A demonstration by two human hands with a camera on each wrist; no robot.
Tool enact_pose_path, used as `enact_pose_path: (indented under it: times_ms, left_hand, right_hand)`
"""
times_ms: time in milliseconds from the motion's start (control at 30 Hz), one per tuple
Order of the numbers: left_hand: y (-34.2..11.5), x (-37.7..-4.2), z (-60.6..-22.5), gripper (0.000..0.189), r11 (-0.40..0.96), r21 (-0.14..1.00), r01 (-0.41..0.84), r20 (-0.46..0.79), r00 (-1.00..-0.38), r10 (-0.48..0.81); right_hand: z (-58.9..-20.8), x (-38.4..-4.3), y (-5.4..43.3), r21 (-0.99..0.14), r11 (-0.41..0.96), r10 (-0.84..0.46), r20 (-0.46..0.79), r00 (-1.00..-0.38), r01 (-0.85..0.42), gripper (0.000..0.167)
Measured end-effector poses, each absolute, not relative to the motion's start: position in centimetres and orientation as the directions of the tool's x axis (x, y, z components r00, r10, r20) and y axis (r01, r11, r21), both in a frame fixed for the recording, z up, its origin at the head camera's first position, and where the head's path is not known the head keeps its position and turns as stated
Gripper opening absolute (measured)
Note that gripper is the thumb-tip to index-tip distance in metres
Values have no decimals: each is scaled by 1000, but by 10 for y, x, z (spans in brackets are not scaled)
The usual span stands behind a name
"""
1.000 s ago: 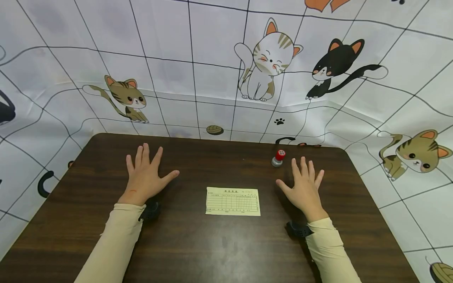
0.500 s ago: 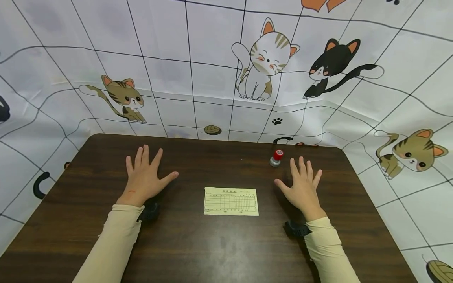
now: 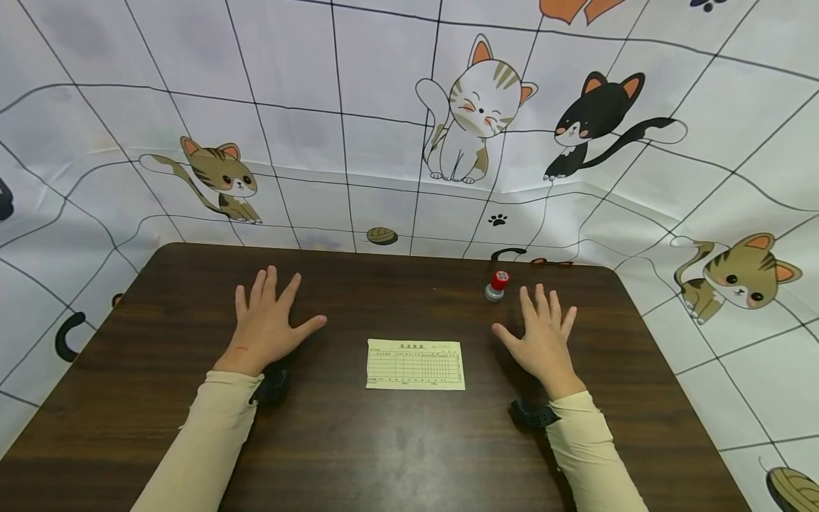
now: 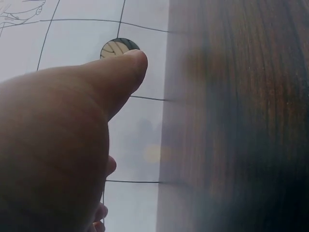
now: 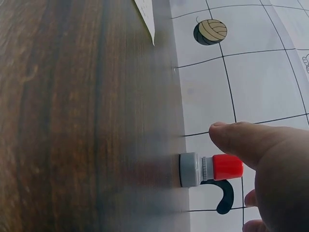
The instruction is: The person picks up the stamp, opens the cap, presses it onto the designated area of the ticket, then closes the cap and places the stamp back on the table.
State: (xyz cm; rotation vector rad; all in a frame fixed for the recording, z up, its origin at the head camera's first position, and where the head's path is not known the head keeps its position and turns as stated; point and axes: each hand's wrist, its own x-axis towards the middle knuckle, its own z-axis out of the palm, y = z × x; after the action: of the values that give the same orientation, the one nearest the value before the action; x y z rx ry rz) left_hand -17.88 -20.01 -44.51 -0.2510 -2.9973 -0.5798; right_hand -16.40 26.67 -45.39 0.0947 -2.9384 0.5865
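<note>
A pale yellow printed form slip (image 3: 415, 365) lies flat on the dark wood table between the two hands. Beyond it to the right stands a small stamp (image 3: 496, 286) with a red top and a grey base, upright near the far edge. My left hand (image 3: 264, 328), fingers spread, is left of the slip and holds nothing. The right hand (image 3: 541, 340) is also spread and empty, right of the slip, its fingertips just short of the stamp. In the right wrist view the stamp (image 5: 210, 167) shows beyond the thumb, and a corner of the slip (image 5: 147, 17) at the top.
The brown table (image 3: 397, 448) has its far edge against a white hanging sheet (image 3: 307, 142) with grid lines and cartoon cats. Each wrist wears a black strap, such as the right one (image 3: 534, 414).
The left hand has shifted slightly to the right relative to the table, its fingers still spread. The head view has drifted a little. The slip and stamp stay in place.
</note>
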Motion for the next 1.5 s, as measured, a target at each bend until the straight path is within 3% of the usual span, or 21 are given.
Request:
enact_pose_path:
  times_ms: [900,1500]
  left_hand:
    - [-188,-174,-438,99,887,388,251,26,-965,262]
    - [-138,-154,-449,85,793,421,441,-2,-874,487]
  right_hand:
    - [-449,-165,268,-408,910,-14,134,-991,-68,91]
    - [-444,-177,271,-477,875,-47,90,-995,-85,85]
